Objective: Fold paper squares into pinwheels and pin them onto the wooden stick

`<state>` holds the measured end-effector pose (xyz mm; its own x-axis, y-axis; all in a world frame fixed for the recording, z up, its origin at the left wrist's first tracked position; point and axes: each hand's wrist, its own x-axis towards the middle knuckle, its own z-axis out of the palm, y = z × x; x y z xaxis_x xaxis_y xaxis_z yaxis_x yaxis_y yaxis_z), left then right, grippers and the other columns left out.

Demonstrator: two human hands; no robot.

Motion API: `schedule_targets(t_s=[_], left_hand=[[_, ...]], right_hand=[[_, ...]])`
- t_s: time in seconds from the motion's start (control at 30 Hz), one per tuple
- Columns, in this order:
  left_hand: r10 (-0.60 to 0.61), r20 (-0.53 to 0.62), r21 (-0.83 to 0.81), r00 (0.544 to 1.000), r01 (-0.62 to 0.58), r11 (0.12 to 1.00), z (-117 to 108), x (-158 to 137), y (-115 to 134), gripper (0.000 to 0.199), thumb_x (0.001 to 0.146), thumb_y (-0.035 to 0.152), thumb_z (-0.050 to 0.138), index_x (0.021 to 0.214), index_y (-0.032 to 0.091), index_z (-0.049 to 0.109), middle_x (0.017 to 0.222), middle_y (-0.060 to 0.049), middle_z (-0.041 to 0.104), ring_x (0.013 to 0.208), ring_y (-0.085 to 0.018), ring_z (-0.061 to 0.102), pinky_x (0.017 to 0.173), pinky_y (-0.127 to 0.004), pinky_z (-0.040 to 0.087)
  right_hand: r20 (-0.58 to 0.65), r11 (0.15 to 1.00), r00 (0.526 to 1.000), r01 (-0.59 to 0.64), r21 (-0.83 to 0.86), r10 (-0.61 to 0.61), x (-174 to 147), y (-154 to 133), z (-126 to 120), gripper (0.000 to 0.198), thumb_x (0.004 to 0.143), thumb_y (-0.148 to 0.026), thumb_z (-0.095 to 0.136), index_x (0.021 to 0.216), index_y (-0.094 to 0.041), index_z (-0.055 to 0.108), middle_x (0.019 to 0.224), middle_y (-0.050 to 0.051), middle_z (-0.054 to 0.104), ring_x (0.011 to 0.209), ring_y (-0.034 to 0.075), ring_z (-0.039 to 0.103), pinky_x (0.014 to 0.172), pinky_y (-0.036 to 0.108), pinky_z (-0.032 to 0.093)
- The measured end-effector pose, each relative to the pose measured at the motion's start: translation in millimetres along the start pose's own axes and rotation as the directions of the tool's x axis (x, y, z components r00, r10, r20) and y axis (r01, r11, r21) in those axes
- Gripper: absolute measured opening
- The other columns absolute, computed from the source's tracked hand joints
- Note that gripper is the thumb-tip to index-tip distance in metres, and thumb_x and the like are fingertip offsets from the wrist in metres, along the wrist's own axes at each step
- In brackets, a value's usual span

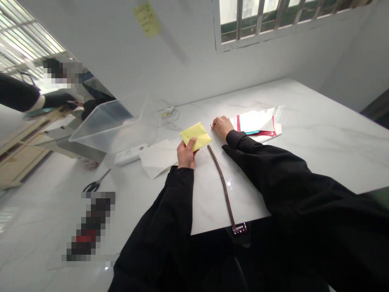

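Observation:
My left hand [186, 156] grips a small yellow folded paper [197, 136], thumb on top and fingers underneath. To its right, my right hand [223, 127] is low over the white table, its fingers curled together. A tiny shiny thing shows at its fingertips, too small to name. Between my arms lies a thin brown stick [223, 178], one end near the hands and the other at the table's front edge. Beyond my right wrist is a stack of white, red and blue paper sheets [257, 121], partly covered by my sleeve.
Left of my hands are loose white paper [156, 156], a white power strip [130, 155] and a clear plastic bin [106, 121]. Scissors [94, 185] lie farther left. A cable lies near the wall, which bears a yellow note [148, 19]. Another person is at the far left.

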<state>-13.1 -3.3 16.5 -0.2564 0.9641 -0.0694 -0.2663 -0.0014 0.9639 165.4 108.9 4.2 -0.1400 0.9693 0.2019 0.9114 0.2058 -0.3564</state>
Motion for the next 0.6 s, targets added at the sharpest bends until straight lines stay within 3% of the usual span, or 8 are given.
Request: schedule_targets(t_s=[0.13, 0.3, 0.47, 0.6], left_hand=[[0.001, 0.008, 0.000, 1.000, -0.001, 1.000, 1.0, -0.5, -1.3, 0.044, 0.061, 0.040, 0.087, 0.095, 0.017, 0.070, 0.091, -0.004, 0.075, 0.077, -0.015, 0.070, 0.061, -0.021, 0.052], [0.004, 0.022, -0.016, 1.000, -0.003, 1.000, 4.6, -2.1, -2.5, 0.047, 0.059, 0.038, 0.089, 0.096, 0.016, 0.071, 0.090, -0.005, 0.076, 0.074, -0.015, 0.069, 0.059, -0.020, 0.052], [0.012, 0.035, -0.003, 0.999, -0.012, 1.000, 7.3, -2.6, -3.6, 0.047, 0.058, 0.039, 0.089, 0.096, 0.016, 0.072, 0.091, -0.006, 0.076, 0.075, -0.015, 0.069, 0.060, -0.021, 0.051], [0.012, 0.052, 0.005, 0.999, -0.012, 1.000, 8.5, -2.9, -5.2, 0.048, 0.058, 0.040, 0.089, 0.096, 0.015, 0.072, 0.090, -0.006, 0.075, 0.074, -0.015, 0.068, 0.061, -0.022, 0.052]], right_hand=[[0.006, 1.000, 1.000, -0.004, 0.005, 0.004, -2.2, -2.7, -0.3, 0.024, 0.098, -0.017, 0.058, 0.107, -0.012, 0.079, 0.111, 0.024, 0.075, 0.111, 0.034, 0.068, 0.095, 0.040, 0.050], [-0.010, 0.997, 0.999, 0.046, 0.063, -0.046, -30.6, -1.3, -11.1, 0.018, 0.096, -0.019, 0.062, 0.101, -0.014, 0.078, 0.105, 0.018, 0.078, 0.104, 0.030, 0.070, 0.090, 0.036, 0.050], [-0.084, 0.953, 0.996, 0.016, 0.301, 0.010, -62.1, 15.2, -18.2, 0.007, 0.090, -0.019, 0.067, 0.088, -0.017, 0.074, 0.093, 0.008, 0.080, 0.086, 0.020, 0.073, 0.083, 0.029, 0.052], [-0.053, 0.837, 0.996, -0.034, 0.546, 0.075, -76.0, 35.2, -16.4, 0.005, 0.084, -0.018, 0.073, 0.080, -0.017, 0.071, 0.075, 0.003, 0.077, 0.072, 0.015, 0.072, 0.075, 0.026, 0.054]])
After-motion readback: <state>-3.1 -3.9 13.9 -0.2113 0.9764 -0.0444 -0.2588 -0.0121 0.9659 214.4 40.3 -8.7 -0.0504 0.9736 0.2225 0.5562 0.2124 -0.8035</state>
